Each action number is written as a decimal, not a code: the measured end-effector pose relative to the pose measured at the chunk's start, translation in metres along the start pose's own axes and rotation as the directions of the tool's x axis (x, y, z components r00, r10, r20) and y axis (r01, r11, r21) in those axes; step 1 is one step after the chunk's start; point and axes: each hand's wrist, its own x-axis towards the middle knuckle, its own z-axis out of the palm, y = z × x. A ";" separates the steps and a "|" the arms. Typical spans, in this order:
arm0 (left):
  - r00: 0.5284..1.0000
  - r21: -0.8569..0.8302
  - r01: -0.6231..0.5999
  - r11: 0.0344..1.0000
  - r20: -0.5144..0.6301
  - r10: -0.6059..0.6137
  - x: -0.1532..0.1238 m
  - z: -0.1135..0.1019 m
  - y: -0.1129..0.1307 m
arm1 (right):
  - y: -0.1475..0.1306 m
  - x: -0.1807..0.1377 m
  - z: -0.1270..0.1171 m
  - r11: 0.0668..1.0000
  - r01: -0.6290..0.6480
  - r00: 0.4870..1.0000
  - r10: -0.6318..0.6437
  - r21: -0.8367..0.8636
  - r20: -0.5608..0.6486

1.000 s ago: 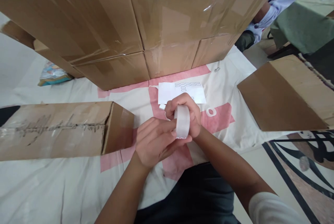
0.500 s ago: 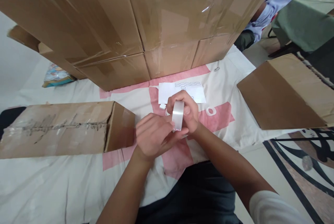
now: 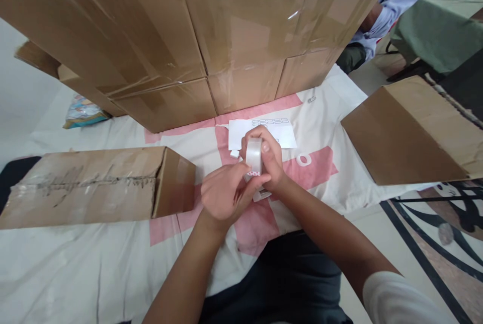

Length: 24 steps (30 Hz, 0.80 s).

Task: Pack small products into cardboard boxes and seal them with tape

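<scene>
Well left of the clear tape roll [image 3: 254,155] lies a taped cardboard carton [image 3: 86,188]. Just left of the roll is the left hand [image 3: 222,190], thumb and forefinger at its lower edge; whether they pinch it, I cannot tell. Beyond the roll, a printed paper sheet [image 3: 287,136] lies on pink-and-white cloth [image 3: 256,231]. The right hand [image 3: 273,165] grips the roll from its right side, fingers curled. Well right of the roll rests another cardboard carton [image 3: 394,138].
</scene>
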 end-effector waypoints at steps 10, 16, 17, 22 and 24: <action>0.997 0.010 -0.071 0.997 0.027 0.071 -0.001 0.002 -0.001 | 0.001 0.002 0.000 0.997 -0.055 0.998 0.053 -0.045 -0.039; 0.999 -0.014 0.015 1.000 -0.051 -0.016 -0.007 0.007 -0.004 | 0.003 0.002 -0.001 0.999 -0.044 0.998 0.043 -0.023 -0.038; 0.997 -0.025 0.040 0.999 -0.063 -0.041 -0.008 0.008 -0.004 | 0.003 0.002 -0.001 0.999 -0.048 0.998 0.047 -0.019 -0.040; 0.996 -0.021 0.077 0.997 -0.040 -0.078 -0.010 0.007 -0.006 | 0.003 0.002 0.002 0.999 -0.040 0.998 0.040 0.010 -0.045; 0.997 -0.024 0.064 0.998 -0.034 -0.064 -0.009 0.006 -0.006 | 0.003 0.002 0.002 0.999 -0.030 0.998 0.030 0.017 -0.048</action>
